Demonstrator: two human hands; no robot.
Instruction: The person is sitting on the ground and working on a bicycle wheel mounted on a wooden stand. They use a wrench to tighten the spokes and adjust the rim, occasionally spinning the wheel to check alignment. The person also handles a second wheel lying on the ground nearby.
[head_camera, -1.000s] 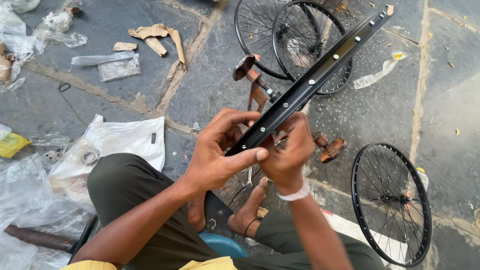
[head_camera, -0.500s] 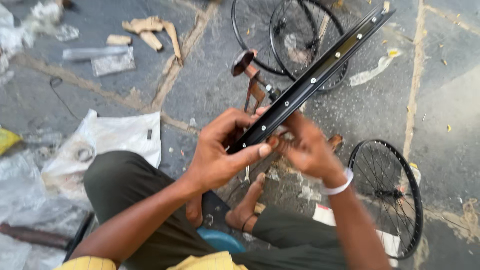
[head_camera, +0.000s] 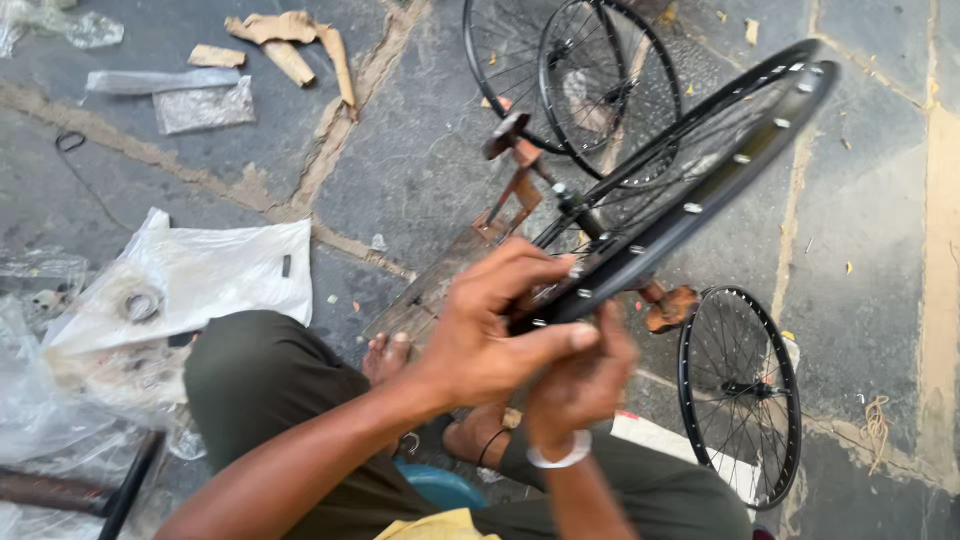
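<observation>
Both the left hand (head_camera: 490, 335) and right hand (head_camera: 580, 385) clamp, seemingly firmly, the near end of a black spoked metal bicycle rim (head_camera: 700, 205), which stretches far-right.

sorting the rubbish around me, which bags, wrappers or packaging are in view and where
White plastic bag: flat on the stone floor left of the knee, crumpled, small dark mark.
Clear plastic wrappers: upper left, two flat see-through pieces, greyish.
Torn brown cardboard scraps: top centre-left, tan strips.
Crumpled clear plastic: far left edge, loose heap.
No signs or screens.
</observation>
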